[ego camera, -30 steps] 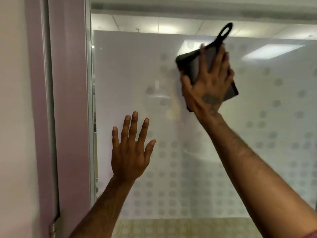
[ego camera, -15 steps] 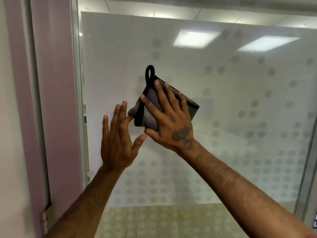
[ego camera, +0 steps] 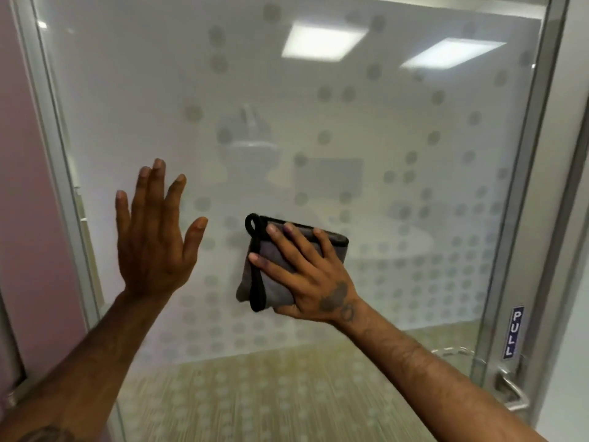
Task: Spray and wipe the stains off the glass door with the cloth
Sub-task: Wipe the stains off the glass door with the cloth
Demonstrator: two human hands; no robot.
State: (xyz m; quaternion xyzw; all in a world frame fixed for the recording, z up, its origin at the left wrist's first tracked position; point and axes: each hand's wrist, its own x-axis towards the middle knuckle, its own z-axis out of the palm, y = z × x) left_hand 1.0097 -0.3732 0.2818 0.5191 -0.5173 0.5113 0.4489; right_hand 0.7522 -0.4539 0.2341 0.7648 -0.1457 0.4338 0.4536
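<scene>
1. Right hand (ego camera: 307,275) is pressing the folded grey cloth (ego camera: 274,269) flat against the glass door (ego camera: 350,138), fingers spread over it, at mid-height.
2. Left hand (ego camera: 153,240) is lying open on the glass, empty, left of the cloth.
3. PULL sticker (ego camera: 513,331) is sitting above the door handle (ego camera: 510,390).

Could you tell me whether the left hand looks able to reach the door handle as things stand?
Probably not easily. The left hand is spread open near the door's left edge, while the handle sits low at the far right, and the right hand, pressing the cloth, lies across the way.
</scene>
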